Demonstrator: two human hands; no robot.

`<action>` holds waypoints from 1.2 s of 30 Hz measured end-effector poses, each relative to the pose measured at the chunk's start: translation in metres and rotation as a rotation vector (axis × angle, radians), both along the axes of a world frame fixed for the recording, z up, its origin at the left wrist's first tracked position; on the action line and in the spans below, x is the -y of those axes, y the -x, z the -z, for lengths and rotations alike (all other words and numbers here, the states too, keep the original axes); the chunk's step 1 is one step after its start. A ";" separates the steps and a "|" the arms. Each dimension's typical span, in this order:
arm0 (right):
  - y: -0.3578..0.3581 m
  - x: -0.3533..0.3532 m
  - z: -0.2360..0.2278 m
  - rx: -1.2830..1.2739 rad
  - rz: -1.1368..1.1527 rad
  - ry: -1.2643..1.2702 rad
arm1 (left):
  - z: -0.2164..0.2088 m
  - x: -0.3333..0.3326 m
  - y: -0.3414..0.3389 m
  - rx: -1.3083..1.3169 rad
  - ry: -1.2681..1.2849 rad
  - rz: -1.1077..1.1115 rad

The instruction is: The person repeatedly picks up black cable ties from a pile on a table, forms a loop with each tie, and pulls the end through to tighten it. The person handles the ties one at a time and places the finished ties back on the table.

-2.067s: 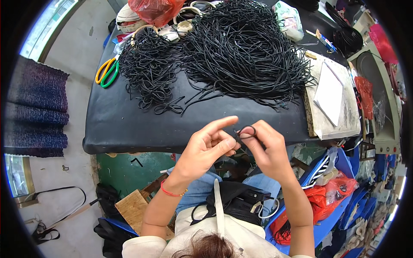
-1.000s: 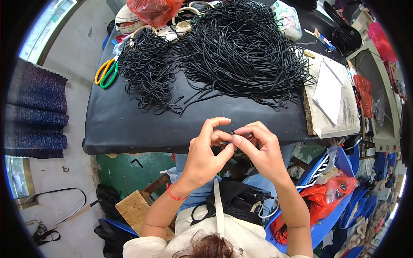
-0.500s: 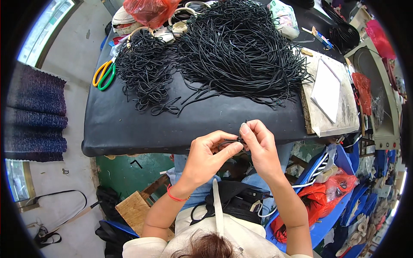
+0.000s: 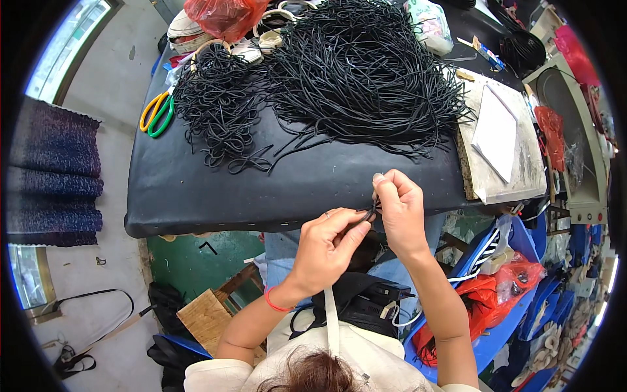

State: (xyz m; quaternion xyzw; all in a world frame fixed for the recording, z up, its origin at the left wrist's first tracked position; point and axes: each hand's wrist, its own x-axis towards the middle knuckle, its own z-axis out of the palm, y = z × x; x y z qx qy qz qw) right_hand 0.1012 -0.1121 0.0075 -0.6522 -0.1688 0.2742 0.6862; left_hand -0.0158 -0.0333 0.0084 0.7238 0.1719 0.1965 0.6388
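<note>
Head feed, markings first. I see printed patterning on the green-and-white translucent plastic packet (image 4: 430, 27) at the far side of the table, and marks on the slim blue-and-white carton (image 4: 488, 56) to its right; both are too small for me to read.

Work item: a thin, round, black flexible cord (image 4: 373, 210), bunched in small, tight loops between the two hands, in my view against the near edge of the black-covered table (image 4: 261, 196). Whether the loops form a knot, I cannot tell.

Grip: the left hand (image 4: 332, 247) is closed, thumb and forefinger pinching the cord from the left. The right hand (image 4: 400, 215) pinches it from above, thumb against forefinger, other fingers curled.

Beyond: a large coiled heap of black cord (image 4: 366, 81); beside it, left, a smaller kinked tangle of black cord (image 4: 219, 108), next to scissors with one yellow and one green handle (image 4: 163, 117).
</note>
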 end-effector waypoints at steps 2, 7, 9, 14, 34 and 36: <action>-0.002 0.000 0.001 -0.011 0.011 0.012 | -0.001 -0.006 -0.003 -0.041 0.220 0.044; 0.005 -0.001 -0.010 0.110 0.034 -0.011 | 0.003 -0.012 -0.012 0.031 0.420 -0.017; 0.001 0.006 -0.015 -0.010 -0.063 0.020 | 0.002 -0.012 -0.013 0.032 0.416 -0.053; -0.003 0.022 -0.018 -0.112 -0.218 -0.012 | -0.001 -0.009 -0.012 0.062 0.433 -0.079; 0.008 0.031 -0.033 0.088 -0.023 -0.011 | -0.013 -0.027 -0.017 0.073 0.762 0.069; -0.001 0.024 -0.037 0.155 -0.040 0.035 | -0.017 -0.027 -0.016 0.030 0.676 0.159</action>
